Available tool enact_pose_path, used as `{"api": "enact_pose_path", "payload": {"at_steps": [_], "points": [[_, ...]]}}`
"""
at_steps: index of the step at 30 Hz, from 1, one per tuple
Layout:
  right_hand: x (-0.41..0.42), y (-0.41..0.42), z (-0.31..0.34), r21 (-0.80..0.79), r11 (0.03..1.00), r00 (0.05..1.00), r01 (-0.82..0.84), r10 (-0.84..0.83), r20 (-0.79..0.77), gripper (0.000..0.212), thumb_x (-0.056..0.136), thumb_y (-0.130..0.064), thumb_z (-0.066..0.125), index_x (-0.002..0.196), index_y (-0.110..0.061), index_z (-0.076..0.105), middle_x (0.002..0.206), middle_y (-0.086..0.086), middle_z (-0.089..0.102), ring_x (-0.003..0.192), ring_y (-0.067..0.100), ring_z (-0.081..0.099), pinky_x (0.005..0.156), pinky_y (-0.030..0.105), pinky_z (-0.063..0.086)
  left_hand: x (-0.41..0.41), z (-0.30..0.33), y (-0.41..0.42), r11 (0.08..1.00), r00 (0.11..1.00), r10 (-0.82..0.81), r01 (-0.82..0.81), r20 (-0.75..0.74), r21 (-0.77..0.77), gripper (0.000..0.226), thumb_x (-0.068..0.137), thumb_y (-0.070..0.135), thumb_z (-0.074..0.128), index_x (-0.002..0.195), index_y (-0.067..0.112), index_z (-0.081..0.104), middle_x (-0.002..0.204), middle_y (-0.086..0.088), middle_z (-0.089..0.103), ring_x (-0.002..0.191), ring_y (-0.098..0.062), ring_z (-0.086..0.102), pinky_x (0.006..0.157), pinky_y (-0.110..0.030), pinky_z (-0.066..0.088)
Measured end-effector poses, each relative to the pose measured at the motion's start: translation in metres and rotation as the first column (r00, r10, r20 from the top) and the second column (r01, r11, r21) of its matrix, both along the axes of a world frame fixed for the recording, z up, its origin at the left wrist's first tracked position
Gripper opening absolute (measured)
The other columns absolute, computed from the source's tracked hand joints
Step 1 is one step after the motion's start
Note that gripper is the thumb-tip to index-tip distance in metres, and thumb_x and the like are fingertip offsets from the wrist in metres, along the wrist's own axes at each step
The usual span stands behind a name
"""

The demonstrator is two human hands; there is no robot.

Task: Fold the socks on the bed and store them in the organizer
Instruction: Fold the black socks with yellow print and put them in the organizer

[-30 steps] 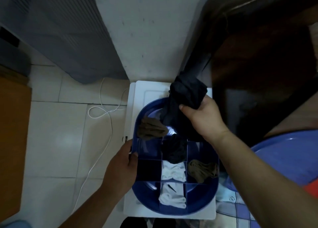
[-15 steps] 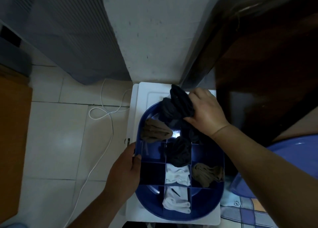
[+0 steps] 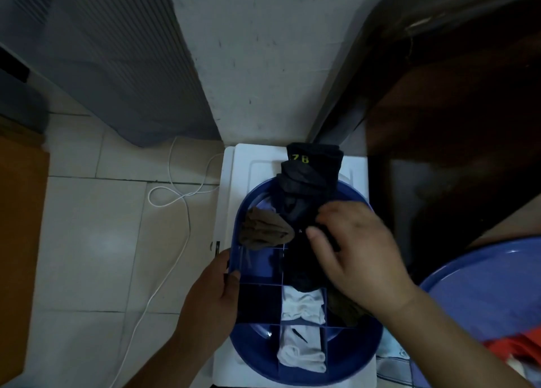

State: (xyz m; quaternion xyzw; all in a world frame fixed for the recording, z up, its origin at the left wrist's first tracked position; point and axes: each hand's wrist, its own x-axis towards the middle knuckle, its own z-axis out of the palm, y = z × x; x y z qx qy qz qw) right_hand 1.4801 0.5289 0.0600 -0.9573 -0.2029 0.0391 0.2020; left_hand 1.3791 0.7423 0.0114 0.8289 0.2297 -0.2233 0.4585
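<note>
Storing step, near the end of placing one bundle. Organizer point(image 3: 234, 232) is a blue oval tub with a divider grid, sitting on a white box point(image 3: 251, 159) at the foot of the wall.

Left hand point(image 3: 213, 297) grasps the tub's rim at 9 o'clock, thumb hooked over the edge. Judging by the grip, it's bracing the tub so it doesn't slide on the box while the other hand pushes down.

Right hand point(image 3: 357, 253) comes in from 3 o'clock, fingers curled into the dark socks point(image 3: 310, 174), pinching fabric near the grid centre. The bundle lies across the 12 o'clock end, cuff with yellow marks hanging over the rim onto the box. So it's not seated in a cell yet.

Other contents:
- brown socks point(image 3: 263, 229) in the 10 o'clock cell
- white socks point(image 3: 304, 302) in the middle column, another white pair point(image 3: 301, 352) at 6 o'clock
- more brown fabric at 4 o'clock, mostly hidden under the wrist
- left-column cells at 8–9 o'clock look free

Next move likely: tuck the overhanging cuff in. Risk: soft bundle unrolls or spills over the dividers.

A second blue basin point(image 3: 483, 294) sits at 4 o'clock; white cable point(image 3: 175, 200) on the floor tiles.
</note>
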Motion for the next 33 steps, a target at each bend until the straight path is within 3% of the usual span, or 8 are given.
{"api": "enact_pose_path", "payload": {"at_steps": [5,11,17,21,24,26,30,33], "points": [[0.012,0.023,-0.003,-0.209,0.960,0.932,-0.187,0.107,-0.346,0.067,0.097,-0.058,0.030,0.139,-0.009,0.048,0.142,0.011,0.051,0.133,0.025,0.042,0.112,0.031,0.032,0.001,0.001,0.000,1.000,0.999,0.027,-0.027,-0.024,-0.007,0.047,0.100,0.024,0.043,0.099,0.071,0.037,0.092,0.018,0.067,0.086,0.006,0.062,0.067,-0.013,0.043],[0.029,0.040,-0.013,-0.282,0.929,0.926,-0.240,0.132,-0.354,0.066,0.090,-0.070,0.021,0.098,-0.016,0.057,0.100,0.009,0.064,0.098,0.028,0.055,0.080,0.032,0.038,0.003,-0.002,0.000,0.999,0.999,0.036,-0.036,-0.025,-0.005,0.049,0.099,0.027,0.044,0.097,0.075,0.038,0.093,0.021,0.065,0.085,0.001,0.063,0.068,-0.014,0.043],[0.043,0.042,-0.020,-0.237,0.929,0.784,-0.285,0.084,-0.616,0.064,0.083,-0.081,0.015,0.082,-0.026,0.048,0.078,-0.003,0.052,0.078,0.019,0.051,0.068,0.033,0.038,0.002,-0.005,0.001,0.999,0.999,0.037,-0.038,-0.036,-0.035,0.038,0.100,0.027,0.043,0.109,0.064,0.039,0.101,0.017,0.065,0.091,-0.004,0.063,0.073,-0.017,0.044],[0.040,0.033,-0.008,-0.161,0.970,0.865,-0.185,0.083,-0.496,0.055,0.090,-0.069,0.016,0.073,-0.027,0.048,0.072,-0.004,0.055,0.073,0.020,0.055,0.063,0.032,0.040,-0.001,-0.010,0.003,0.999,0.997,0.037,-0.039,-0.062,-0.033,0.037,0.099,0.029,0.043,0.134,0.043,0.043,0.117,0.009,0.063,0.104,-0.010,0.061,0.089,-0.028,0.046],[0.030,0.023,0.003,-0.212,0.976,0.997,-0.041,0.025,-0.079,0.037,0.089,-0.053,0.042,0.078,-0.021,0.056,0.078,0.002,0.060,0.074,0.025,0.059,0.058,0.033,0.045,-0.002,-0.013,0.004,0.999,0.997,0.033,-0.035,-0.066,-0.037,0.039,0.099,0.029,0.044,0.133,0.046,0.040,0.115,0.013,0.061,0.104,-0.007,0.060,0.086,-0.020,0.044],[0.029,0.022,0.005,-0.206,0.973,0.988,0.105,-0.079,0.131,0.039,0.078,-0.049,0.062,0.095,-0.014,0.059,0.093,0.008,0.059,0.085,0.030,0.055,0.067,0.038,0.048,-0.002,-0.014,0.004,0.999,0.998,0.026,-0.028,-0.058,-0.029,0.039,0.099,0.028,0.045,0.130,0.050,0.038,0.108,0.020,0.058,0.097,0.000,0.059,0.078,-0.008,0.039],[0.043,0.034,0.001,-0.406,0.903,0.989,0.144,-0.141,0.038,0.108,0.061,-0.061,0.072,0.145,-0.008,0.031,0.135,0.017,0.046,0.121,0.038,0.045,0.095,0.050,0.042,-0.001,-0.014,0.003,0.999,0.998,0.046,-0.047,-0.043,-0.020,0.041,0.098,0.026,0.048,0.127,0.053,0.036,0.114,0.025,0.048,0.097,0.004,0.051,0.086,-0.016,0.036],[0.055,0.041,-0.002,-0.475,0.872,0.990,0.118,-0.142,-0.015,0.101,0.065,-0.060,0.069,0.143,-0.006,0.035,0.124,0.012,0.054,0.113,0.034,0.049,0.090,0.045,0.040,-0.001,-0.014,0.003,0.998,0.998,0.050,-0.052,-0.044,-0.034,0.041,0.098,0.026,0.049,0.119,0.059,0.036,0.114,0.020,0.051,0.099,0.001,0.052,0.090,-0.023,0.037]]}}
